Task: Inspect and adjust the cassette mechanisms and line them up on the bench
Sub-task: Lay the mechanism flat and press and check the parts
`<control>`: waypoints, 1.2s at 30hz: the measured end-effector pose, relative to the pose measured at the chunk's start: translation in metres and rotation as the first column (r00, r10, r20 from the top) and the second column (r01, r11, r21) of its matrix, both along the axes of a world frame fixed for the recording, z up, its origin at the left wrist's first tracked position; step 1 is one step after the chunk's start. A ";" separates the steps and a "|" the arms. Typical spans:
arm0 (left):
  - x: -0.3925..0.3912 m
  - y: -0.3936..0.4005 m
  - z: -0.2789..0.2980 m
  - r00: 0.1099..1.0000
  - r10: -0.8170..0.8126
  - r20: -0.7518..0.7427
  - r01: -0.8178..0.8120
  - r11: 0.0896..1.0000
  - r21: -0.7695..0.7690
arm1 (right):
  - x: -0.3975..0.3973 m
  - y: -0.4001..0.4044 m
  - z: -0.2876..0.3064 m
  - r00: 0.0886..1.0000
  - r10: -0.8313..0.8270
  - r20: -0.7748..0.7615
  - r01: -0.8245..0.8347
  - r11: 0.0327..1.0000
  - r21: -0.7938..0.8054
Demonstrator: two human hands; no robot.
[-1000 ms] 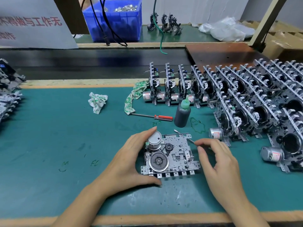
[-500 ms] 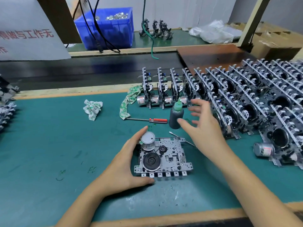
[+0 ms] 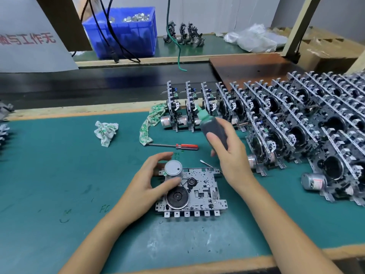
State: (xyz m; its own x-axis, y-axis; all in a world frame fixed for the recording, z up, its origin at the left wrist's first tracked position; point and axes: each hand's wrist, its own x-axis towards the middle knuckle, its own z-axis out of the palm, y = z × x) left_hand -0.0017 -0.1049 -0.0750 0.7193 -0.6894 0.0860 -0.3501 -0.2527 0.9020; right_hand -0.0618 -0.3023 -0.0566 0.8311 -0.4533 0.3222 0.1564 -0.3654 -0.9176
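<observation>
While flat on the green counter (image 3: 59, 175), one cassette mechanism (image 3: 194, 191) sits right under both hands. Held down by the left hand (image 3: 152, 184), with fingers curled round the small silver motor (image 3: 173, 168) at the far left corner of the metal plate. Thumb pressed on the near side of that motor, other fingers wrapped round the back.

Up and to the right, the right hand (image 3: 230, 153), wrapped tight round a dark bottle (image 3: 212, 128) with a green tip. Bottle lifted off the counter, tipped over, tip pointing up and away from the plate. Not touching the mechanism yet.

Looks like the fixing-up step: probably getting ready to put a drop from the bottle on a moving part. Next move calls for turning the tip down, bringing it close over the right spot, and squeezing only a little. Too much could make a mess on the plate. Left hand should keep the plate from sliding.

Just past the right hand, a thin metal tool (image 3: 206, 164) lying by the top edge of the plate. Farther out in front of the left hand, a red-handled screwdriver (image 3: 173, 145) and two crumpled rags (image 3: 105, 131). Off to the right of the right hand, many finished mechanisms (image 3: 286, 119) standing on edge in rows. Way out front, a blue bin (image 3: 126, 34) with shiny parts.
</observation>
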 end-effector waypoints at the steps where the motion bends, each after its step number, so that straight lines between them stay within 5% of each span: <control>1: 0.003 -0.003 0.002 0.999 -0.012 0.032 0.011 1.000 0.016 | -0.001 0.000 0.003 0.999 0.006 0.045 -0.009 0.999 0.048; 4: 0.014 -0.014 0.010 0.988 -0.085 0.126 0.072 0.992 0.104 | -0.004 -0.001 0.011 0.991 0.037 0.127 -0.081 0.929 0.362; 6: 0.022 -0.020 0.013 0.978 -0.157 0.140 0.134 0.978 0.160 | -0.005 -0.001 0.014 0.978 0.071 0.197 -0.184 0.743 0.643; 10: 0.021 -0.025 0.003 0.984 -0.179 -0.002 0.179 0.983 0.041 | -0.008 -0.005 0.014 0.980 -0.014 0.198 -0.160 0.537 0.829; 19: 0.022 -0.025 -0.008 0.983 -0.171 -0.070 0.164 0.982 -0.088 | 0.001 0.010 -0.001 0.986 -0.123 -0.112 0.165 0.816 0.554; 36: 0.021 -0.025 -0.004 0.981 -0.172 -0.095 0.163 0.982 -0.096 | 0.005 0.013 -0.009 0.987 -0.139 -0.078 0.159 0.893 0.422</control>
